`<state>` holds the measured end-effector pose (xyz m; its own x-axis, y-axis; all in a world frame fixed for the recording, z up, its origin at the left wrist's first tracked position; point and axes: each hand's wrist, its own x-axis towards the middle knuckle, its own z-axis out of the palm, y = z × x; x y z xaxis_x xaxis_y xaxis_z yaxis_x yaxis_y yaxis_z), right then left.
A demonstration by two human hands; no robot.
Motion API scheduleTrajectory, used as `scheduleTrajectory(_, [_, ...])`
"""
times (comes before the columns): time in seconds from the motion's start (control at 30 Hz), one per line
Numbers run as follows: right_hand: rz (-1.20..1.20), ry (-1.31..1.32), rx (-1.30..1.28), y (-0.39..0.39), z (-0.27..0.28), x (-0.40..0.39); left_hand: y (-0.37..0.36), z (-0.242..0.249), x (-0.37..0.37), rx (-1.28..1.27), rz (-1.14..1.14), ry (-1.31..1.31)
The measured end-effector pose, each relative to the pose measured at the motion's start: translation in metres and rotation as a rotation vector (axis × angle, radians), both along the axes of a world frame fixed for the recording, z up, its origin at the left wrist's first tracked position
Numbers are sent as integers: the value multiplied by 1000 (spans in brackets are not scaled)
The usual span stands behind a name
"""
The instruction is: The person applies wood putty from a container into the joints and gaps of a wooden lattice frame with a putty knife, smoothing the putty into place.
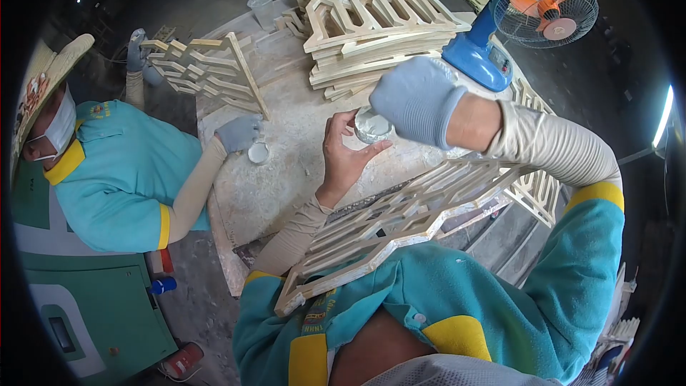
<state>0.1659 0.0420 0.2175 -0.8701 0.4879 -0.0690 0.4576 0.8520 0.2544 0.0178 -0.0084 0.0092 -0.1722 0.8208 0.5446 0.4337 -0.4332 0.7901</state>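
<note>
My left hand, bare, is curled around a small cup of white paste above the table. Over that cup's rim, my right hand in a grey glove is closed in a fist; its fingertips and anything in them are hidden. A pale wooden lattice panel lies slanted across my front, below both hands, with one end near my chest. Its far end passes under my right forearm.
Stacked lattice panels stand at the table's back, beside a blue fan. At left, a co-worker with gloved hands holds another panel, near a small white cup. A clear plastic cup stands further back.
</note>
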Motion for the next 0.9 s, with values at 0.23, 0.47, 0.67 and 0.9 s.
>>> scheduleTrajectory(0.23, [66,-56,-67,3,2,-1,0,-1,-1,-54,-17,-28])
scheduleTrajectory(0.47, [180,12,-105,-2,-1,0,-1,-1,-2,-60,-3,7])
scheduleTrajectory(0.67, [50,-52,-55,5,2,-2,-1,11,3,-4,-8,17])
scheduleTrajectory(0.9, [43,-85,-40,14,8,0,-1,9,1,-24,-19,-11])
